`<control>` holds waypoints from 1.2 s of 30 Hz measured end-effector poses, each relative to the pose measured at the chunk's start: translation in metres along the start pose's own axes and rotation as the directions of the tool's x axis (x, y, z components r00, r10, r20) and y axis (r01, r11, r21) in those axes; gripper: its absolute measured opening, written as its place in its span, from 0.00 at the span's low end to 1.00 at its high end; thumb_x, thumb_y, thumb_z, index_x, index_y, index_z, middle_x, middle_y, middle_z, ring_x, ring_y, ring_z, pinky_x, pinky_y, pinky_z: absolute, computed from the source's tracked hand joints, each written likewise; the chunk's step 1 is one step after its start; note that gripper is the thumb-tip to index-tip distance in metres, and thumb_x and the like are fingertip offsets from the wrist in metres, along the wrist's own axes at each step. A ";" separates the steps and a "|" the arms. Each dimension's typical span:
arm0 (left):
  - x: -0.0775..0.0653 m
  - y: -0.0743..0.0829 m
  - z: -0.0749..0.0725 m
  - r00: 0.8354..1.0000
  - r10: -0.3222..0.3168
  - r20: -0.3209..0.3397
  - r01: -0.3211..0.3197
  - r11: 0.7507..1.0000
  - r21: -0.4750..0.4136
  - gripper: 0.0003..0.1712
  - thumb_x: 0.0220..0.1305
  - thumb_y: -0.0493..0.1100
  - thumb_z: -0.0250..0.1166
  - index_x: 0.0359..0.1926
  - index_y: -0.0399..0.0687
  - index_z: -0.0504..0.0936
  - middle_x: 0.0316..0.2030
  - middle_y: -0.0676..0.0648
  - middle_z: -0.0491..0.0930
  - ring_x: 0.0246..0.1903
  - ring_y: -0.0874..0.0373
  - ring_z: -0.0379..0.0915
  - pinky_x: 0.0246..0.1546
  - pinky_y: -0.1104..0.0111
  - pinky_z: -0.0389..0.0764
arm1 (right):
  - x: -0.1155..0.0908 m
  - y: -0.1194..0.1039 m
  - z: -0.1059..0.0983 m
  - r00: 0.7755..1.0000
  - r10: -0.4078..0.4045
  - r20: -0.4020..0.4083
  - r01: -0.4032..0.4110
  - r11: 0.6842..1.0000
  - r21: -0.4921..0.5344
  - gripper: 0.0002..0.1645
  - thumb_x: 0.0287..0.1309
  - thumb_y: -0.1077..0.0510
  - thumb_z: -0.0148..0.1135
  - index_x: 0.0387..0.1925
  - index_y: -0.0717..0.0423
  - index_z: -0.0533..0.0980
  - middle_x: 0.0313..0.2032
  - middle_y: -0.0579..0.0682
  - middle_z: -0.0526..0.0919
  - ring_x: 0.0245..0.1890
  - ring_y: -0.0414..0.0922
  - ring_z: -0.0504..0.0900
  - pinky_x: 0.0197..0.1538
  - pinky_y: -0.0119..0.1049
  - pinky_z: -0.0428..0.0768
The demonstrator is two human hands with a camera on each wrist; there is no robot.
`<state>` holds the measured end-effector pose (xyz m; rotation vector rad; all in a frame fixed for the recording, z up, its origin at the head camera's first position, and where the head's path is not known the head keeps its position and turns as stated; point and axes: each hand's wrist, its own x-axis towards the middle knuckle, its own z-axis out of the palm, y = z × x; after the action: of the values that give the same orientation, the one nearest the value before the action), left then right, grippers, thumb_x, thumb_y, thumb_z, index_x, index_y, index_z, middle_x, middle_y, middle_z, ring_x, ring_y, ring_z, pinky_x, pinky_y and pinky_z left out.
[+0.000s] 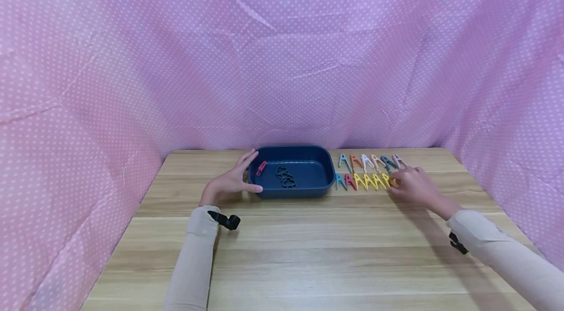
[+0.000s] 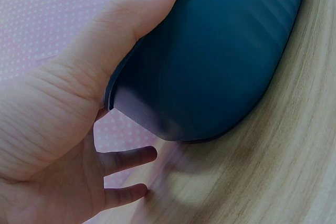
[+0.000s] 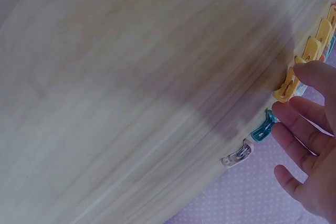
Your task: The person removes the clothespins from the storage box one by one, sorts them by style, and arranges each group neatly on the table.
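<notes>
My left hand (image 1: pixel 231 181) rests at the left end of a dark blue tray (image 1: pixel 295 193), its thumb against the rim and its fingers stretched out. In the left wrist view, two fingers (image 2: pixel 128 158) stand apart from the tray wall. Inside the tray lie a pink clip (image 1: pixel 261 168) and some dark green shapes (image 1: pixel 284 173), too small to identify. My right hand (image 1: pixel 414 183) pinches a yellow clothespin (image 3: pixel 287 85) at the right end of the front row. Behind it, a teal clothespin (image 3: pixel 264 126) and a pale pink one (image 3: pixel 239 154) sit near its other fingers.
Two rows of clothespins stand right of the tray. A light blue one (image 1: pixel 344 161) begins the back row; a blue one (image 1: pixel 340 181) and a red one (image 1: pixel 350 181) begin the front. The wooden table (image 1: pixel 308 252) meets a pink dotted curtain (image 1: pixel 299 81) behind.
</notes>
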<state>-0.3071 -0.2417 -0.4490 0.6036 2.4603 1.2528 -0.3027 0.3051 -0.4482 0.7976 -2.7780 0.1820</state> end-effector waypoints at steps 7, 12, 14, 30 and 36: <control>0.001 -0.002 0.000 1.000 0.019 -0.001 -0.019 1.000 0.018 0.69 0.57 0.55 0.77 0.83 0.53 0.37 0.82 0.48 0.25 0.81 0.40 0.23 0.75 0.33 0.44 | 0.000 -0.001 0.001 1.000 -0.003 -0.001 0.003 1.000 -0.004 0.11 0.47 0.55 0.76 0.33 0.56 0.86 0.26 0.48 0.86 0.28 0.45 0.80 0.38 0.55 0.76; 0.001 -0.002 0.000 1.000 0.019 -0.004 -0.019 0.999 0.028 0.68 0.58 0.54 0.77 0.83 0.53 0.37 0.82 0.47 0.26 0.81 0.41 0.24 0.75 0.34 0.44 | 0.000 0.000 0.002 1.000 -0.006 0.001 0.006 1.000 -0.014 0.12 0.48 0.54 0.77 0.33 0.56 0.86 0.25 0.47 0.85 0.27 0.44 0.79 0.38 0.55 0.76; 0.001 -0.001 0.000 1.000 0.024 -0.005 -0.024 0.999 0.028 0.67 0.58 0.52 0.77 0.83 0.52 0.38 0.82 0.47 0.26 0.81 0.41 0.24 0.75 0.34 0.44 | 0.000 0.000 0.002 1.000 -0.009 0.003 0.009 1.000 -0.019 0.11 0.48 0.54 0.77 0.32 0.55 0.85 0.23 0.45 0.83 0.26 0.42 0.77 0.36 0.54 0.76; 0.001 -0.002 0.001 0.999 0.030 -0.011 -0.029 0.999 0.038 0.66 0.59 0.50 0.77 0.83 0.54 0.38 0.82 0.47 0.27 0.81 0.40 0.25 0.75 0.34 0.45 | 0.000 -0.001 0.000 1.000 -0.014 0.025 0.015 1.000 -0.024 0.11 0.50 0.53 0.76 0.32 0.54 0.85 0.21 0.41 0.79 0.25 0.39 0.74 0.38 0.56 0.76; 0.002 -0.003 0.001 0.999 0.038 -0.013 -0.038 0.999 0.030 0.65 0.60 0.47 0.76 0.83 0.54 0.39 0.82 0.46 0.27 0.81 0.40 0.26 0.74 0.33 0.45 | 0.000 -0.001 -0.002 1.000 0.001 0.023 0.000 1.000 -0.009 0.14 0.50 0.54 0.75 0.36 0.58 0.86 0.25 0.46 0.84 0.28 0.44 0.79 0.42 0.59 0.77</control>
<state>-0.3091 -0.2422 -0.4522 0.6547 2.4936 1.2408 -0.3017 0.3042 -0.4466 0.8019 -2.7987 0.1613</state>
